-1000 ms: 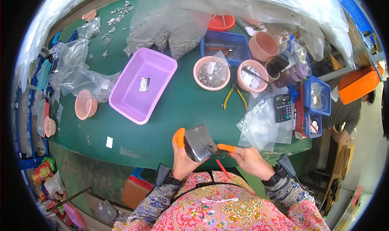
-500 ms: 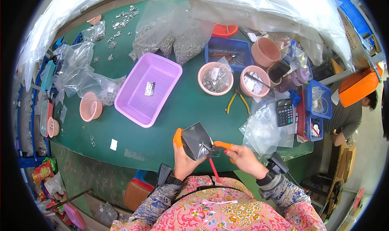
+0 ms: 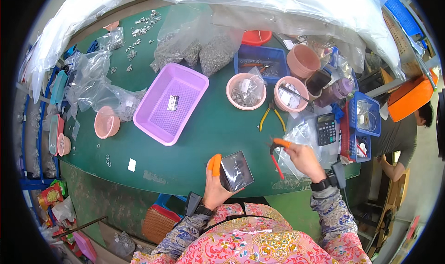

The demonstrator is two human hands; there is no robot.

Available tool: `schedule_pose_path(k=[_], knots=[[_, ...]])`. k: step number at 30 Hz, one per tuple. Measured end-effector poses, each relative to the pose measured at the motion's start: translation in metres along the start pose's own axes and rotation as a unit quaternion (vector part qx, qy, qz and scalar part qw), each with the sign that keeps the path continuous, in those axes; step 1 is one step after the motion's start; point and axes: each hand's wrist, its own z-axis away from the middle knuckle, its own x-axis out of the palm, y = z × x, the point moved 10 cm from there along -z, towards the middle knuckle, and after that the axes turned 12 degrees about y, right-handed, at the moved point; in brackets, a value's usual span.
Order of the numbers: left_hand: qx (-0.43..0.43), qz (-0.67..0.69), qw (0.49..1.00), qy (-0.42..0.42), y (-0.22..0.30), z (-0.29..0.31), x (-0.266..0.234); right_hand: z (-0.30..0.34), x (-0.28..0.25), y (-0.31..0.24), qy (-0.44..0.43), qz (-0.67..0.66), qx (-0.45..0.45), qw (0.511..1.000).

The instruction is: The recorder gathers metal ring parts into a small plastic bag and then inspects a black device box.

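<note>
My left hand [image 3: 214, 186], its fingertips covered in orange, grips a dark square box [image 3: 236, 170] near the table's front edge. The box is tilted and small shiny bits show on its dark face; I cannot tell whether they lie inside. To its right, over the table, my right hand [image 3: 303, 161] is closed on red-handled pliers [image 3: 276, 165], apart from the box. Orange covers fingertips there too. A second pair of pliers, with yellow handles [image 3: 272, 118], lies on the table farther back. Beneath and beside my right hand are clear plastic bags [image 3: 301, 136].
A purple basket [image 3: 153, 118] stands mid-table. Pink tubs, one with metal rings [image 3: 245, 91], and a blue tray [image 3: 278, 55] sit beyond. Bags of metal parts [image 3: 215, 55] lie at the back. A calculator [image 3: 326, 127] is at right; another person [image 3: 394, 157] works beyond the table.
My right hand has moved right and away from the box, carrying the red-handled pliers. The box in my left hand has shifted slightly right and toward me, and its tilt has changed.
</note>
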Motion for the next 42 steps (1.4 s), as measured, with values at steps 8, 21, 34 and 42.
schedule_pose_path(k=[8,21,34,42], knots=[[-0.073,0.147,0.986,0.028,-0.02,0.003,0.008,0.013,0.072,0.041,0.088,0.167,-0.101,0.977],[-0.181,0.318,0.927,-0.077,0.009,0.008,0.015,0.061,0.107,-0.073,-0.264,-0.473,-0.009,0.841],[-0.228,-0.122,0.962,0.09,-0.006,0.018,-0.044,0.07,0.118,-0.124,-0.048,-0.221,-0.248,0.942],[-0.202,-0.225,0.948,0.102,-0.05,0.004,-0.076,0.085,0.127,-0.163,0.009,-0.148,-0.307,0.94]])
